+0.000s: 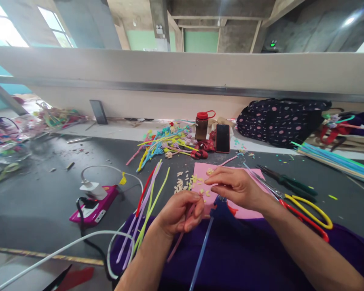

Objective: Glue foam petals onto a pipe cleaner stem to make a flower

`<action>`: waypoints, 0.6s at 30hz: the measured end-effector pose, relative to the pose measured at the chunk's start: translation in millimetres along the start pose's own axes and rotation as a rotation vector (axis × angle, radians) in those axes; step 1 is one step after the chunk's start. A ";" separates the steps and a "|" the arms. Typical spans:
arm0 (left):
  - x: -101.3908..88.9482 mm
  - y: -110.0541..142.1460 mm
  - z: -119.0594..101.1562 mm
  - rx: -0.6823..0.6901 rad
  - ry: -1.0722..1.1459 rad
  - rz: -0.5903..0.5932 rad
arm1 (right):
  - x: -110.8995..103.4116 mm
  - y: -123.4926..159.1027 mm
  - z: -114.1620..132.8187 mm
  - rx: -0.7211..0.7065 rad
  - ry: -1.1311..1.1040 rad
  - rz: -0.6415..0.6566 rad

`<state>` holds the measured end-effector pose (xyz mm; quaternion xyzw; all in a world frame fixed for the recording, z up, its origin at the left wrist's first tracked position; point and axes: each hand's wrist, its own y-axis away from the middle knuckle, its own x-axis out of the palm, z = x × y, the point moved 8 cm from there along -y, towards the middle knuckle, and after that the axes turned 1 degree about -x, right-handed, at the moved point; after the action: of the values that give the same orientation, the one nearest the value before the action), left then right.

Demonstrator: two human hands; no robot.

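Observation:
My left hand (182, 212) is closed on a thin pink stem (176, 246), whose lower end hangs below my fingers. A small pinkish bit shows by the fingertips, too small to make out. My right hand (238, 186) hovers just to the right over a pink sheet (198, 169), fingers stretched out and nothing visible in them. Small yellow pieces (199, 180) lie scattered on the sheet beside its fingertips. Under the right hand is a blue glue gun (221, 208), partly hidden, with a long blue glue stick (202, 252) running toward me.
Red and yellow scissors (309, 212) and dark green pliers (291, 182) lie right. Purple, green and red stems (148, 202) rest left, near a magenta power strip (94, 206) with cables. Behind are a bundle of coloured stems (166, 141), a bottle (202, 127), a phone (222, 138) and a bag (279, 121).

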<state>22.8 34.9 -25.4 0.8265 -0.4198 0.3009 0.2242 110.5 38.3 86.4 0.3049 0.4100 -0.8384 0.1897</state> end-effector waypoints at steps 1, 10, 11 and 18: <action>-0.4 -0.2 0.7 -0.006 -0.005 -0.004 | -1.1 -0.2 0.6 0.002 -0.014 -0.015; -6.4 -2.9 6.5 -0.078 -0.143 -0.088 | 3.3 -1.6 4.2 -0.028 -0.145 0.041; -6.5 -2.9 6.7 -0.083 -0.155 -0.100 | 4.3 -1.5 4.1 -0.026 -0.147 0.051; -3.9 -1.6 5.0 -0.093 -0.222 -0.167 | 6.2 -1.6 4.7 -0.022 -0.132 0.070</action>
<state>23.8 34.8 -31.9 0.8755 -0.3852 0.1679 0.2387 103.4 35.0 85.4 0.2609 0.3949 -0.8450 0.2490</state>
